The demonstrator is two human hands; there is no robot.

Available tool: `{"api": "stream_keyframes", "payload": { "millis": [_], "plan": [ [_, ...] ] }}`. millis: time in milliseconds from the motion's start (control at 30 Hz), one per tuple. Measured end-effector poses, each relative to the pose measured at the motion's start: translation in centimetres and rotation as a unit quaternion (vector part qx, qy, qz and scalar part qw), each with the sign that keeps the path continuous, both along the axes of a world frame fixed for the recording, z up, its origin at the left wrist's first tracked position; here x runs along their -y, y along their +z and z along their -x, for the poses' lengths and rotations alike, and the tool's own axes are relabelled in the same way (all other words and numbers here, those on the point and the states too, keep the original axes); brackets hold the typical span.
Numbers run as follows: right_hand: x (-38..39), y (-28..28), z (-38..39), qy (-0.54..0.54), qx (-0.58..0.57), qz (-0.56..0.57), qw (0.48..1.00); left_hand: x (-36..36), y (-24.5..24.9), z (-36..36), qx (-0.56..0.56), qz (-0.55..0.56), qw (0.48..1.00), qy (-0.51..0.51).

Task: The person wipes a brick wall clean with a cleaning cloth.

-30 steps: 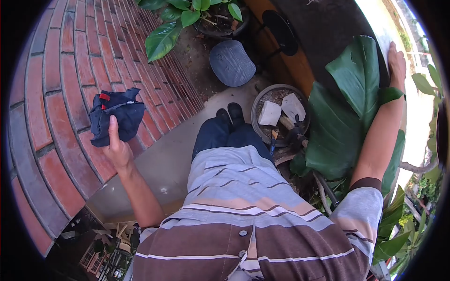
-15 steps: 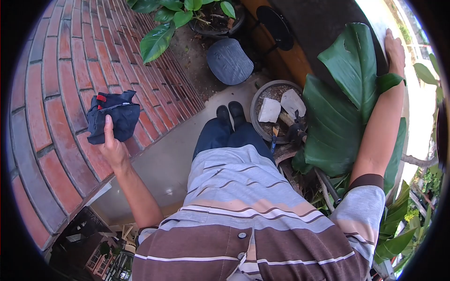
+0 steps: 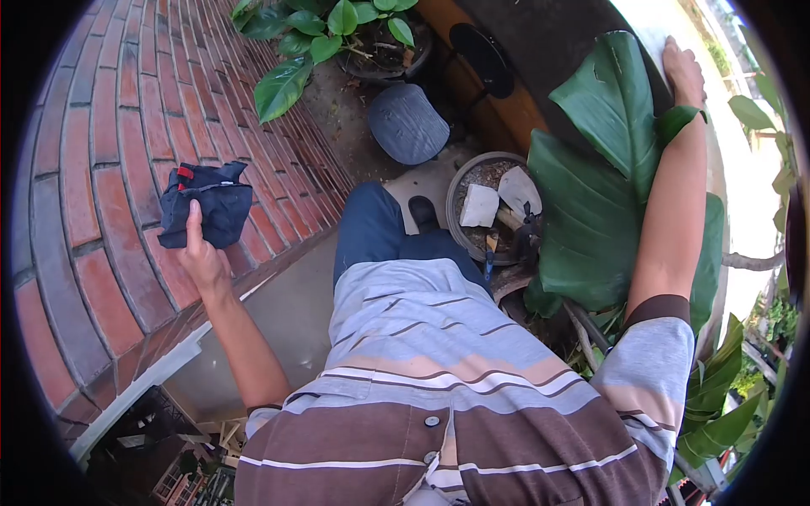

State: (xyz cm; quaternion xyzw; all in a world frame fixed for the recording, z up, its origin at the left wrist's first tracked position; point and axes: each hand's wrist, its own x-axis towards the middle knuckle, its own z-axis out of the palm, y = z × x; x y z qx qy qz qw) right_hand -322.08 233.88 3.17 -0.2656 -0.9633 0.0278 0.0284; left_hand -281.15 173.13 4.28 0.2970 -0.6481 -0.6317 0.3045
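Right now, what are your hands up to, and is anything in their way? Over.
Left hand gripping dark cloth. Right hand on pale ledge. Big leaf close beside right forearm.

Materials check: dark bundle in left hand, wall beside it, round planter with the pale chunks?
Dark bundle in the left hand: likely woven fabric, matte; soft folds and uneven edges.
Wall: looks like fired brick, slight sheen; reddish units, recessed grey joints.
Round planter: dull grey rim, could be plastic, cement or clay; can't tell which.
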Motion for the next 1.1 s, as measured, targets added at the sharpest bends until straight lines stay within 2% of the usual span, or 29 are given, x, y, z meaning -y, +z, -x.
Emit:
{"api": "stream_keyframes", "payload": {
  "millis": [267,433,833,1000,1067,1100],
  "plan": [
    [0.9,1.1,-1.9,0.026,0.008,0.009,1.0,0.7,0.7,0.2,-0.011,-0.042,0.999,-0.014],
    [2.3,1.8,-2.2,0.054,0.032,0.013,0.998,1.0,0.3,-0.6,0.008,-0.031,0.999,-0.009],
    [3.6,2.8,-4.0,0.052,-0.006,0.021,0.998,1.1,0.0,-2.4,0.032,-0.016,0.999,-0.009],
    [3.3,2.6,-4.0,0.059,0.006,0.019,0.998,-0.5,-0.2,-1.5,0.057,-0.054,0.997,-0.01],
    [3.2,2.4,-3.7,0.049,0.001,0.013,0.999,-0.9,-1.4,-0.4,0.035,-0.036,0.998,-0.033],
    [3.6,2.8,-3.9,0.031,0.009,0.047,0.998,-1.4,-1.7,0.1,0.036,-0.029,0.998,-0.033]
  ]
}}
